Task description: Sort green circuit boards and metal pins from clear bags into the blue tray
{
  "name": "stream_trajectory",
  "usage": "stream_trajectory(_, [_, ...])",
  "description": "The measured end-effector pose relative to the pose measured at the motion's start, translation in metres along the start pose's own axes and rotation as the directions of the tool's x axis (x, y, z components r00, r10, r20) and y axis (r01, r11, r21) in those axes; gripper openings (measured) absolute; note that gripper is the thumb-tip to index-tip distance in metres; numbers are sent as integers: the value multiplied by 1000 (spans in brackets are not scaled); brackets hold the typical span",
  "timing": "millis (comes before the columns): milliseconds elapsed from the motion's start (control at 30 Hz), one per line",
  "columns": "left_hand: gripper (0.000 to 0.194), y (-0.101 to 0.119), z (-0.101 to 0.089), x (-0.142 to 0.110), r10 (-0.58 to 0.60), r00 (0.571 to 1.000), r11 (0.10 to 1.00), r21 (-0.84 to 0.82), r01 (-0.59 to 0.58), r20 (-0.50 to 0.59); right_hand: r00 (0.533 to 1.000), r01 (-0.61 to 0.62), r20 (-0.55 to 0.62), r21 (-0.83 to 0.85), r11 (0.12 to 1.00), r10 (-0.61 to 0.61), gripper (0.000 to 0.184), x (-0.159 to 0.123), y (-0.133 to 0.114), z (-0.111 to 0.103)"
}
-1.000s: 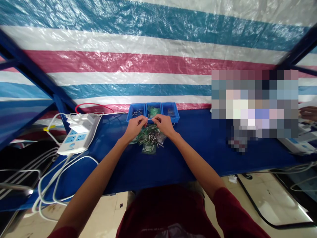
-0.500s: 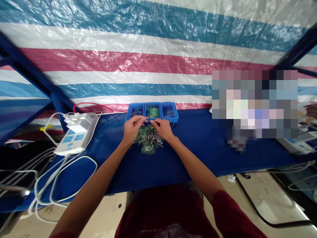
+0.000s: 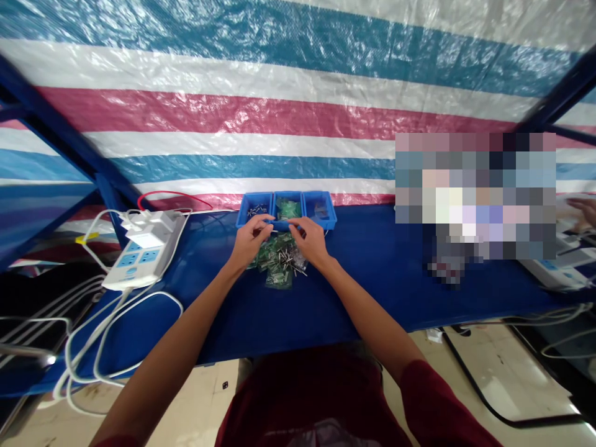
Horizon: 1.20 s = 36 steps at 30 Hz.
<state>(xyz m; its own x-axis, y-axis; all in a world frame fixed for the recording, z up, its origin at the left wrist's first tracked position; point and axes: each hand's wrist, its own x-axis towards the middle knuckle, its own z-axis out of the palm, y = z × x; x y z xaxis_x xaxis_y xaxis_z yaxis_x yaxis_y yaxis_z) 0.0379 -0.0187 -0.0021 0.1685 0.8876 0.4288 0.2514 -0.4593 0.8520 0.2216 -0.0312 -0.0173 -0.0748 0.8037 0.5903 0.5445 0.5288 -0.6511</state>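
Note:
My left hand (image 3: 251, 239) is pinched just in front of the left blue bin (image 3: 239, 217), with a tiny pale sliver at its fingertips, too small to name. Across a small gap, my right hand (image 3: 311, 241) has its thumb and forefinger curled close together; what they hold, if anything, I cannot make out. Below and between the hands lies a pile of small green plastic packets (image 3: 279, 276) with loose metal pins or screws (image 3: 286, 256) on top. The left bin holds small metal pieces (image 3: 257, 210), and the middle bin holds green packets (image 3: 287, 208).
The right blue bin (image 3: 321, 211) contains small clear items. A white power strip (image 3: 139, 257) with plugged adapters and looping white cables (image 3: 95, 347) lies at the left of the blue table (image 3: 288, 323). At far right, another person's hand (image 3: 584, 208) shows beside a blurred area.
My hands have drawn slightly apart; a thin piece that spanned between their fingertips no longer bridges them. The other person's hand at far right has shifted.

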Motion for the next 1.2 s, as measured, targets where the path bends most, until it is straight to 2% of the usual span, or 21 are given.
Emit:
stream_trajectory(167, [37,3,6,-4,-71,995,994,-91,64,-74,990,83,107,54,995,-88,23,-3,1,7])
stream_trajectory(367, [41,6,8,-6,-80,997,987,-139,82,19,983,157,85,48,986,-160,29,-5,-3,10])
stream_trajectory(433, [41,7,4,-5,-62,998,993,-104,62,7,983,181,8,37,983,-182,29,-3,-8,3])
stream_trajectory(500, [40,8,-4,-3,-27,999,1000,1,27,-34,970,176,-169,-4,984,-174,30,0,-11,-10])
stream_trajectory(533, [39,8,-9,-2,-8,999,997,82,11,-37,947,154,-278,-37,987,-158,30,3,-11,-17])
stream_trajectory(600, [38,6,-21,2,13,999,960,278,-27,53,899,71,-424,-106,992,-110,30,10,-7,-32])
stream_trajectory(633, [38,3,-26,4,8,991,926,372,-59,136,893,7,-444,-139,990,-69,31,13,-2,-38])
stream_trajectory(700, [42,-4,-35,7,-29,957,850,511,-129,289,920,-135,-391,-223,965,38,28,19,9,-46])
stream_trajectory(733, [43,-7,-38,8,-54,938,815,557,-156,342,936,-208,-336,-277,938,109,25,20,14,-47])
stream_trajectory(800, [48,-14,-41,8,-93,912,761,619,-193,399,953,-268,-234,-345,899,194,19,21,22,-46])
stream_trajectory(933, [53,-20,-38,5,-118,897,719,660,-219,426,974,-214,-148,-329,920,173,22,16,22,-34])
stream_trajectory(1067, [41,-19,-32,3,-116,902,683,693,-231,416,991,-115,-100,-306,945,88,24,10,14,-23])
stream_trajectory(1200, [30,-18,-27,2,-74,916,618,739,-269,395,997,-76,-49,-289,954,65,24,7,11,-16])
